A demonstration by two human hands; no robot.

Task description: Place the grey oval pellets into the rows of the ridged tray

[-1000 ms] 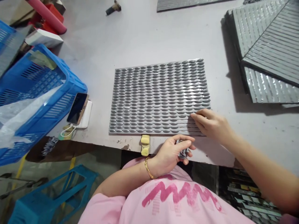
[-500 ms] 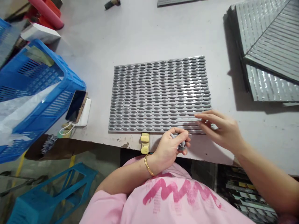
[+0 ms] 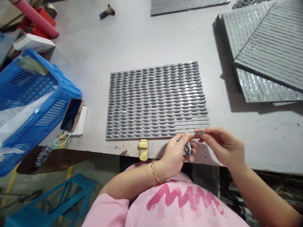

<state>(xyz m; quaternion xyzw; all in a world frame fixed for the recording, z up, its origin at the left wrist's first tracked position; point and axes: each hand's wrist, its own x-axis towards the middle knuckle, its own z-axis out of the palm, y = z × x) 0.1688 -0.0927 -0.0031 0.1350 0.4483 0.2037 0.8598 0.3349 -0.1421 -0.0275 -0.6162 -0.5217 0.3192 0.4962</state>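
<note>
A grey sheet [image 3: 155,101] covered in rows of grey oval pieces lies flat on the table; narrow bare strips show at its lower right corner. My left hand [image 3: 178,148], with a gold bangle at the wrist, is curled around several loose grey oval pieces [image 3: 187,148] just below the sheet's front edge. Right beside it, my right hand [image 3: 219,143] pinches one small grey oval piece [image 3: 200,133] between thumb and fingers, near the sheet's lower right corner. What kind of part the ovals are, I cannot make out.
Stacked ribbed grey sheets [image 3: 265,56] stand at the right, another sheet [image 3: 187,7] at the back. On the left are a blue basket [image 3: 71,86], a phone [image 3: 72,115] and a white power bank [image 3: 81,121]. Yellow foam-like blocks [image 3: 143,149] sit at the front edge.
My right hand has drawn back from the bare strips toward my left hand and now shows an oval piece in its pinch. The whole view has shifted slightly.
</note>
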